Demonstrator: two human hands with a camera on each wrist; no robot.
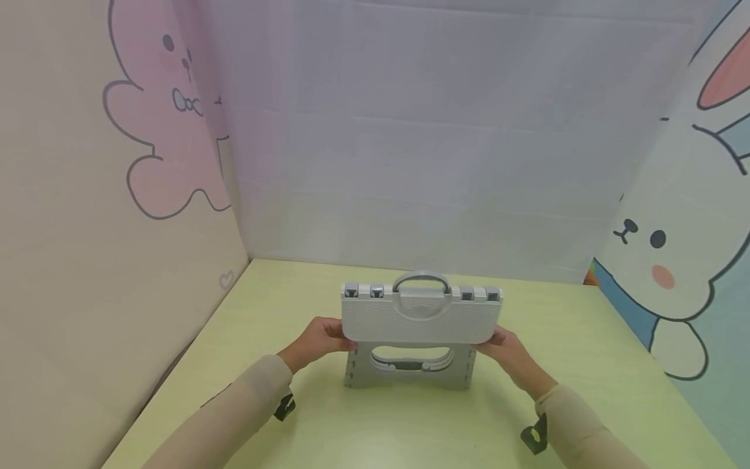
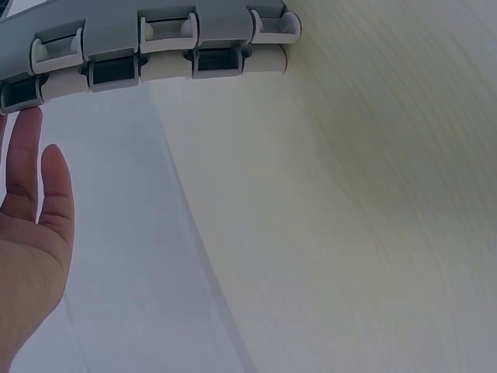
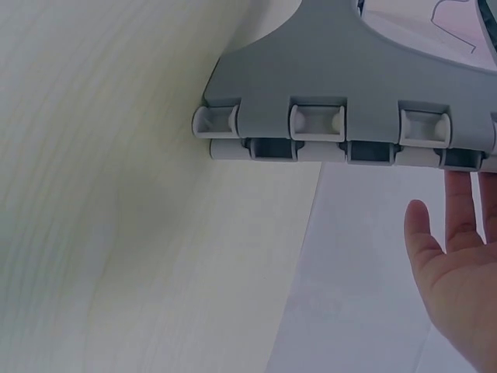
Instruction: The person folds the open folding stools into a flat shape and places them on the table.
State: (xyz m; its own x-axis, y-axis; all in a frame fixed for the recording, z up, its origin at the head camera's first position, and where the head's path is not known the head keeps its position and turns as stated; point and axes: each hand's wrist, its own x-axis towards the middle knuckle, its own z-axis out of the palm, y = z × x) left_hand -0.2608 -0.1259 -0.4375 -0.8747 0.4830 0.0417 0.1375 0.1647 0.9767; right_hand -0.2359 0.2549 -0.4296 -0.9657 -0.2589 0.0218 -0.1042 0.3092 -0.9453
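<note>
A grey and white folding step stool (image 1: 422, 319) stands on the table in front of me, its top panel tipped toward me and partly folded. A loop handle (image 1: 422, 281) sticks up from its upper edge. My left hand (image 1: 319, 339) holds the stool's left side just under the panel. On the opposite side my right hand (image 1: 506, 352) grips it in the same way. In the left wrist view, fingertips of the left hand (image 2: 35, 217) touch the hinged side edge (image 2: 163, 66). The right wrist view shows the right hand (image 3: 458, 264) at the matching hinged edge (image 3: 334, 148). Some fingers are hidden behind the stool.
The stool stands on a pale yellow tabletop (image 1: 293, 286). A white cloth backdrop (image 1: 439, 163) hangs behind it. Printed cloth walls rise at both sides, with a pink cartoon animal (image 1: 170, 130) on the left and a white rabbit (image 1: 674, 247) on the right.
</note>
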